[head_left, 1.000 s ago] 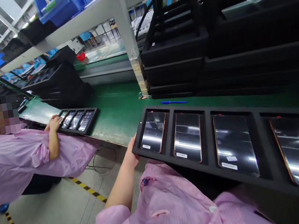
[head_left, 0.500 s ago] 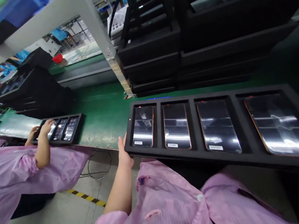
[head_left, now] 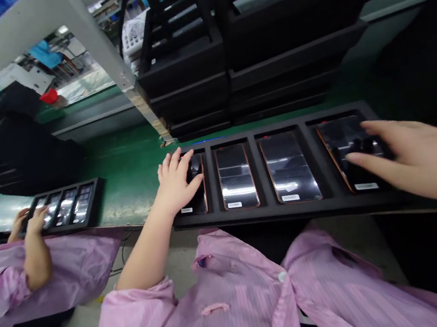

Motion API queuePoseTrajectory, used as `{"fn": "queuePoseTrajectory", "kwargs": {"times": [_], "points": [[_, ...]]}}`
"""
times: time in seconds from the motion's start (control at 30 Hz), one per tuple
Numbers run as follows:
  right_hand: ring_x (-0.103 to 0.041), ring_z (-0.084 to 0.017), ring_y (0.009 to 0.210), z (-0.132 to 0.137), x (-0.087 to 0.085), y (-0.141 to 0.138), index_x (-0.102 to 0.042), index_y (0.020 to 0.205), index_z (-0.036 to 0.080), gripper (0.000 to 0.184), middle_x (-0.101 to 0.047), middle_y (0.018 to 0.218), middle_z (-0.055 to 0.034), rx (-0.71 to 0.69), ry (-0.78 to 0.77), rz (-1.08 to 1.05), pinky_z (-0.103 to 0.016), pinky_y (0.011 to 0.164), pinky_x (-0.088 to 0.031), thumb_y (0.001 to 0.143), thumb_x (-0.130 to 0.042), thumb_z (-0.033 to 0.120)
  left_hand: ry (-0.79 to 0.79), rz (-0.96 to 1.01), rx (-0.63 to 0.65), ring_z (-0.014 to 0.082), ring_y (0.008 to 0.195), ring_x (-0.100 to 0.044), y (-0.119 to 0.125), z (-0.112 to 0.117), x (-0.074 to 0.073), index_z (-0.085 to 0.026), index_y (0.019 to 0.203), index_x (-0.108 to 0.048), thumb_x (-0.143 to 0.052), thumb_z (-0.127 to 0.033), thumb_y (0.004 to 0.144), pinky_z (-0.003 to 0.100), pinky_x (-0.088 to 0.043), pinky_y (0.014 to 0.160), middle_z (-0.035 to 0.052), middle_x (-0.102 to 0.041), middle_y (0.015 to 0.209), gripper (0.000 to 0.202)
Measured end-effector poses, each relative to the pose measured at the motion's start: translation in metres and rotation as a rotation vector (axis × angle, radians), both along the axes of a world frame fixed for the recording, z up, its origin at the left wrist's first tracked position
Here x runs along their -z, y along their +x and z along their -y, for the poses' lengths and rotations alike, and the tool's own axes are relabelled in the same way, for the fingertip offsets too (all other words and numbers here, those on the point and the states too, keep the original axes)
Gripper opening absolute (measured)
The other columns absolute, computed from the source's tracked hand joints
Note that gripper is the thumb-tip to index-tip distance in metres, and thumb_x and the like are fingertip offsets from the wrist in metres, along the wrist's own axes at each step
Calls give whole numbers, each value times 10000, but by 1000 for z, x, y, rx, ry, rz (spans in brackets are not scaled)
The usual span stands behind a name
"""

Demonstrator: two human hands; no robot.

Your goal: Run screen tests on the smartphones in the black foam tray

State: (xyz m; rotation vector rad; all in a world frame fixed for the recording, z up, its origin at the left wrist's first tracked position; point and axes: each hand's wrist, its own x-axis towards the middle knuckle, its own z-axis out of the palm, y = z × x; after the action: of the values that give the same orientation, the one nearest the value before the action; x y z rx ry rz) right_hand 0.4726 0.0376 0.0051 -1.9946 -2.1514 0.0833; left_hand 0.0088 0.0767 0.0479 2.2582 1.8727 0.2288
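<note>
A long black tray (head_left: 266, 212) lies on the green bench along its front edge. Several dark glossy phones with orange edges and small white labels sit in its separate slots. Over the leftmost phone (head_left: 198, 194) is my left hand (head_left: 175, 184), fingers spread and partly hiding it. My right hand (head_left: 413, 153) reaches in over the rightmost phone (head_left: 340, 137), thumb and fingers apart; I cannot tell whether it touches the screen. Between them, two phones, the left-middle one (head_left: 236, 177) and the right-middle one (head_left: 289, 165), lie flat and uncovered.
Stacked black trays (head_left: 189, 87) stand behind mine, beside a pale metal post (head_left: 102, 43). To the left, a co-worker's hands (head_left: 35, 221) are at another phone tray (head_left: 93, 204). More black trays (head_left: 26, 145) and a red container (head_left: 48, 96) are farther back.
The tray has come down from my two-handed hold onto the bench. Both hands have left its ends and moved inward over the end phones. My view has shifted right.
</note>
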Motion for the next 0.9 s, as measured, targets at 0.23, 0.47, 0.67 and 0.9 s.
{"fn": "queuePoseTrajectory", "kwargs": {"times": [0.23, 0.47, 0.67, 0.9], "points": [[-400, -410, 1486, 10, 17, -43, -530, 1453, 116, 729, -563, 1472, -223, 103, 59, -116, -623, 1205, -362, 988, -372, 655, -95, -202, -67, 456, 1614, -146, 32, -23, 4, -270, 1647, -345, -543, -415, 953, 750, -329, 1192, 79, -205, 1768, 735], [-419, -448, 1451, 19, 17, -50, -590, 1365, 102, 735, -595, 1418, -238, 227, 111, -88, -649, 1165, -403, 946, -397, 675, -75, -153, -68, 443, 1606, -172, 29, -22, 4, -262, 1655, -302, -577, -335, 898, 727, -317, 1209, 90, -238, 1756, 808], [-460, -412, 1456, 18, 14, -48, -656, 1309, 60, 778, -633, 1381, -257, 176, 116, -160, -565, 1208, -394, 951, -362, 685, 51, 32, 24, 359, 1590, -271, 48, -16, -8, -228, 1627, -339, -536, -306, 944, 704, -161, 1275, 143, -321, 1712, 715], [-496, -369, 1458, 20, 13, -45, -682, 1287, 88, 634, -611, 1444, -248, 104, 109, -147, -617, 1249, -306, 1009, -384, 574, -54, -30, 328, 463, 1610, -154, 130, -28, -2, -303, 1640, -364, -665, -302, 906, 782, -44, 1249, 97, -261, 1750, 793]]}}
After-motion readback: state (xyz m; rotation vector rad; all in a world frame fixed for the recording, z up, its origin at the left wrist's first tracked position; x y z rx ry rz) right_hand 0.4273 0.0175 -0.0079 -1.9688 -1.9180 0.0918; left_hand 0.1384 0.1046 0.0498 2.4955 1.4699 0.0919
